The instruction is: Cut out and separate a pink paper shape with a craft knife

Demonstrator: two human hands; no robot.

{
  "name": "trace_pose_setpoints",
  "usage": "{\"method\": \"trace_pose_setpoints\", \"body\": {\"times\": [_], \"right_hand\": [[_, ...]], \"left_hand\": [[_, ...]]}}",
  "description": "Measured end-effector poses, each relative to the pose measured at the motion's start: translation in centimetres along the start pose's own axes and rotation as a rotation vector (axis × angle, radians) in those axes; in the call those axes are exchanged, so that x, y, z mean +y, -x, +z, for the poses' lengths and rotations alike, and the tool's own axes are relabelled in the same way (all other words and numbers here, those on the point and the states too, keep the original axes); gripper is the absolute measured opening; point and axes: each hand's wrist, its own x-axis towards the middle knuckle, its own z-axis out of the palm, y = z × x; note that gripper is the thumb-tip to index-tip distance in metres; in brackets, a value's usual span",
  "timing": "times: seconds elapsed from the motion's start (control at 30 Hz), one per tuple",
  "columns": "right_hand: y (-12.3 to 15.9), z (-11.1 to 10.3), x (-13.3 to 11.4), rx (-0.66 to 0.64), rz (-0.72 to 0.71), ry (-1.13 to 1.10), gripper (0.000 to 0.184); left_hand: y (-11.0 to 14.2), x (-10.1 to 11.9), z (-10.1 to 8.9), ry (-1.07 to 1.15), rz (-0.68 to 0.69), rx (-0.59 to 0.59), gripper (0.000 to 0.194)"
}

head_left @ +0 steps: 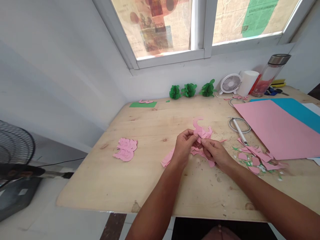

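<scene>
Between my two hands is a pink paper cutout (199, 128) with curved, scalloped edges, held up a little above the wooden table. My left hand (185, 144) pinches it from the left with thumb and fingers. From the right, my right hand (215, 151) grips its lower edge, the fingertips of both hands close together. Under and beside the hands lie more pink paper pieces (167, 158), partly hidden by my left wrist. Further left on the table rests a stack of pink scalloped cutouts (126, 149).
Pink and green paper scraps (258, 160) lie right of my hands, near a white pen (240, 132) and large pink sheet (282, 128). Along the wall stand several green paper figures (189, 90), a small fan (230, 83) and a glass bottle (270, 75). A floor fan (15, 156) stands left.
</scene>
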Motion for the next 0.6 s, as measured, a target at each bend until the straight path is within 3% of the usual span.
{"method": "trace_pose_setpoints", "body": {"times": [0.6], "right_hand": [[-0.07,-0.09,0.17,-0.012,-0.012,-0.018,0.042]], "left_hand": [[-0.1,-0.18,-0.04,-0.007,-0.001,0.003,0.015]]}}
